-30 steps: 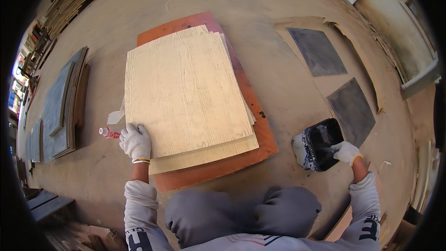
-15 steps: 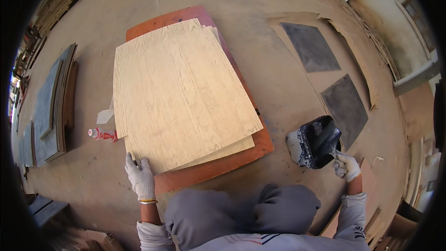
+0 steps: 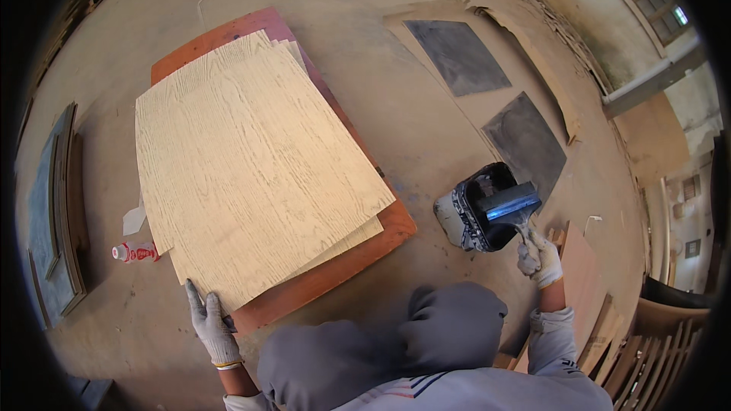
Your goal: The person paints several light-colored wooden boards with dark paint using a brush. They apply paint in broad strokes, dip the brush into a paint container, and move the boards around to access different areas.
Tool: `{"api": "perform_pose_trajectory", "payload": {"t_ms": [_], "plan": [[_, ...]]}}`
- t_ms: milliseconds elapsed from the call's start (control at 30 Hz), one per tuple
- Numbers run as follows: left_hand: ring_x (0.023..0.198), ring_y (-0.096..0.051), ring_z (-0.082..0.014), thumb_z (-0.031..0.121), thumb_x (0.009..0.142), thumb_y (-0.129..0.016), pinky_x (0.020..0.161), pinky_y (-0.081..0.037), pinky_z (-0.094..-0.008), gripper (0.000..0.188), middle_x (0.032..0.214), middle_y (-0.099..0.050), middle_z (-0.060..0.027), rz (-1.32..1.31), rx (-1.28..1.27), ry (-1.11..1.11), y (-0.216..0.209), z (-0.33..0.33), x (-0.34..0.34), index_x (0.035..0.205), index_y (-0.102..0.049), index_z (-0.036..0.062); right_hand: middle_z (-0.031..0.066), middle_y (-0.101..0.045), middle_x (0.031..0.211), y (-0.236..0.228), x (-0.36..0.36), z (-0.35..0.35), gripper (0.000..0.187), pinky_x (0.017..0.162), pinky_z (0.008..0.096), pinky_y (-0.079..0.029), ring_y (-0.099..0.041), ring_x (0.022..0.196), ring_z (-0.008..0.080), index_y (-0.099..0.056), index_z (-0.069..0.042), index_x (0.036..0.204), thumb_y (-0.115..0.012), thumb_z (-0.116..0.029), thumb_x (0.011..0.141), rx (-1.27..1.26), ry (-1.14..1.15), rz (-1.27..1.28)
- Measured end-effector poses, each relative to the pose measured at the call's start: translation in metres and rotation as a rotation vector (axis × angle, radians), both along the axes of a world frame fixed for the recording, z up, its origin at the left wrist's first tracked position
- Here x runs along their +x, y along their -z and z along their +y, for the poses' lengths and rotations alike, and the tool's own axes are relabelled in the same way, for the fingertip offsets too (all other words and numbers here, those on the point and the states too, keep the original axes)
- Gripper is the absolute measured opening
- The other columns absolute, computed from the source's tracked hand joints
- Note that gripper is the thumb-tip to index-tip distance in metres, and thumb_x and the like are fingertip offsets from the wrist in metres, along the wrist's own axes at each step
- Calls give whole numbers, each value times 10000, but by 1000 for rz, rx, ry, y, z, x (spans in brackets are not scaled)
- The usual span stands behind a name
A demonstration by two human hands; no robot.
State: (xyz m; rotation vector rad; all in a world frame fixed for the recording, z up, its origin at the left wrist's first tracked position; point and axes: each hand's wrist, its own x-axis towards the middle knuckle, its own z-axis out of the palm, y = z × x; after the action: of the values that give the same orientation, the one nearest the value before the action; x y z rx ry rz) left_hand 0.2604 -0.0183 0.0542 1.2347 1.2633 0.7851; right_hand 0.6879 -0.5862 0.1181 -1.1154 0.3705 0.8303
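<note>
A stack of pale wood-grain sheets (image 3: 251,167) lies a little askew on a reddish-orange board (image 3: 327,278) on the floor. My left hand (image 3: 209,327), in a white glove, is at the near left corner of the sheets, fingers stretched and apart, touching the edge. A small dark patch shows beside its thumb; I cannot tell what it is. My gloved right hand (image 3: 542,259) is closed round the handle of a wide flat brush (image 3: 512,202). The brush head lies over the mouth of a black-smeared bucket (image 3: 451,221) with dark contents.
Two dark grey panels (image 3: 457,57) lie on a brown sheet at the right. A white-capped red bottle (image 3: 135,252) and a white scrap (image 3: 134,221) are left of the stack. Blue-grey boards (image 3: 46,198) are stacked far left. Planks (image 3: 601,335) lie by my right arm.
The view has swung to the right, so the stack sits further left in it. The brush head has turned and risen at the bucket's mouth, showing a shiny band.
</note>
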Motion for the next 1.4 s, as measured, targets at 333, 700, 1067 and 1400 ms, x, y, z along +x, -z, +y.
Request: {"api": "perform_pose_trajectory", "payload": {"t_ms": [333,700,1067,1400], "plan": [[523,-456,-56,132,1042,-602,442,-413,-235,684,908,-611,-6,-197,-76,-26,-13,-1,5,1661,-321,60,45,-576,798,15,-25,61,505,383,254,-296,-330,373,60,-483,-9,1531,-408,-323,1142,604,293,-10],[515,-458,-44,104,1045,-579,442,-446,-230,686,875,-592,6,-180,-129,100,-9,5,-6,1671,-301,85,94,-643,838,-65,-9,388,447,472,288,-421,-524,525,168,-583,-82,1457,-454,-337,1113,156,-666,-486],[682,-604,-106,95,1023,-611,634,-553,-255,737,1054,-655,-76,-151,-149,180,-6,-7,-34,1664,-259,13,141,-697,879,-70,-101,477,494,719,510,-569,-718,784,350,-601,-338,1456,-624,-340,963,-1165,-1497,-1867],[720,-585,-115,15,983,-656,640,-541,-274,847,1075,-657,-89,-140,-207,166,4,-20,-7,1684,-180,23,175,-761,1054,-17,-5,661,408,824,540,-564,-726,964,405,-572,-186,1408,-507,-303,1023,-1105,-1134,-1970]]}}
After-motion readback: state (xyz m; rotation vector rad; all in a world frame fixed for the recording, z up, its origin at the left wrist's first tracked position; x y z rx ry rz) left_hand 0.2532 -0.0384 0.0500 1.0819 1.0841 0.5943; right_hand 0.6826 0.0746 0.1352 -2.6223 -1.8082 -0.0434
